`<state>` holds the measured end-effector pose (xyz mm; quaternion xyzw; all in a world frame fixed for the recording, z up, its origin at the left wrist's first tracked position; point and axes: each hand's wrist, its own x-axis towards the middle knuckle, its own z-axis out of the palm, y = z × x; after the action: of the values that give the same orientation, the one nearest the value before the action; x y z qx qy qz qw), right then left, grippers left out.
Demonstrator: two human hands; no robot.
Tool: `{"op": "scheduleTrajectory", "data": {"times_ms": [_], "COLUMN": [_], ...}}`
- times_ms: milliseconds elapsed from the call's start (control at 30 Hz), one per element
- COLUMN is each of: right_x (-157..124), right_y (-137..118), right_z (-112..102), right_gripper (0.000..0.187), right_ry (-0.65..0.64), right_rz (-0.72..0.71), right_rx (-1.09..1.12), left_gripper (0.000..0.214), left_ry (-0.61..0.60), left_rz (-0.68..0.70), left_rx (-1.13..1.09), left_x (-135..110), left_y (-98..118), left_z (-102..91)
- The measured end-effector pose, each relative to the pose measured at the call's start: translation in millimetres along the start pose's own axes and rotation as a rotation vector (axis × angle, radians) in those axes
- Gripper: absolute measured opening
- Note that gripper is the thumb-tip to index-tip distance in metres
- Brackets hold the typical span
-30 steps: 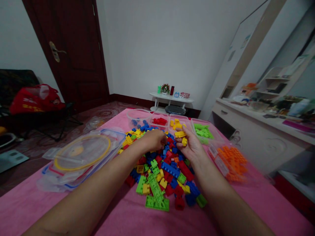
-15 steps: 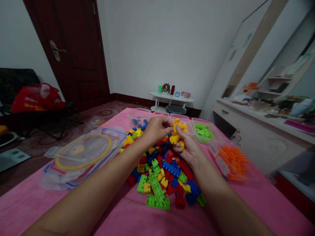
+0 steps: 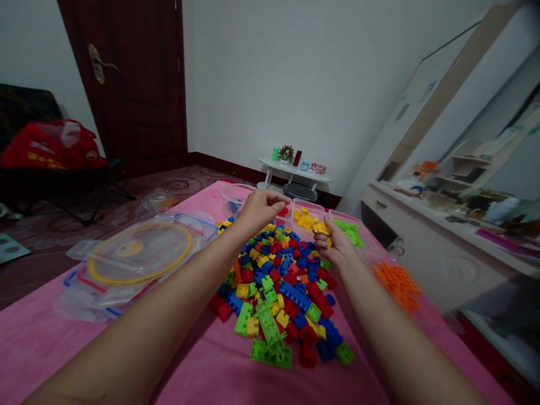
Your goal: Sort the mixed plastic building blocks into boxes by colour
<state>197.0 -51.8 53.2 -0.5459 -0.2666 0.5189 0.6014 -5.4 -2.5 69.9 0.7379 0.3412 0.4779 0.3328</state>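
Note:
My right hand [image 3: 337,244] is closed round several yellow toy building blocks [image 3: 322,229], just right of the big pile. My left hand [image 3: 262,207] hovers over the far side of the pile, close to a clear box with red blocks [image 3: 283,212]. Its thumb and fingers are drawn together; whatever they hold, if anything, is hidden. Below both hands spreads a heap of mixed blocks [image 3: 291,281] in red, blue, green and yellow. Beyond my right hand, a clear box holds yellow blocks [image 3: 306,217].
Green blocks [image 3: 349,232] and orange blocks [image 3: 396,286] lie in clear boxes on the right. Stacked clear lids [image 3: 139,253] rest at the left on the pink cloth [image 3: 202,365]. A round clear tub [image 3: 236,194] stands at the far edge. A cluttered dresser [image 3: 442,225] flanks the right.
My hands have moved apart: the right went rightward with yellow blocks in its grip, the left slightly up and left. The camera view has shifted a little.

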Motion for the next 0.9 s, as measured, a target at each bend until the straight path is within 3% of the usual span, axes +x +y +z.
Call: {"op": "scheduleTrajectory", "data": {"times_ms": [167,300,467,533,633,733,900], "right_x": [45,45,6,-12,-35,-56,-85], "right_y": [-39,-38,-4,4,2,-9,-11], "right_z": [3,-2,-10,-13,-21,-28,-22], "right_gripper": [0.036,0.038,0.029,0.029,0.022,0.014,0.029], "right_ry": [0.141,0.228,0.006,-0.114,-0.254,-0.311,-0.354], "right_rz": [-0.145,-0.345,-0.501,-0.550,-0.526,-0.443,-0.334], "right_rx": [-0.254,-0.556,-0.706,-0.813,-1.060,-1.371,-1.705], "left_gripper": [0.023,0.020,0.017,0.028,0.041,0.036,0.030], "left_ry": [-0.025,-0.231,-0.679,-0.774,-0.795,-0.806,-0.814], "left_rz": [0.000,0.033,0.124,0.189,0.269,0.276,0.293], "left_rx": [0.018,0.042,0.157,0.271,0.523,0.692,0.670], "left_x": [-1,-8,-25,-32,-42,-47,-46], "left_y": [-1,4,18,24,30,30,24], "left_z": [3.0,8.7,16.9,20.5,25.7,28.9,29.3]}}
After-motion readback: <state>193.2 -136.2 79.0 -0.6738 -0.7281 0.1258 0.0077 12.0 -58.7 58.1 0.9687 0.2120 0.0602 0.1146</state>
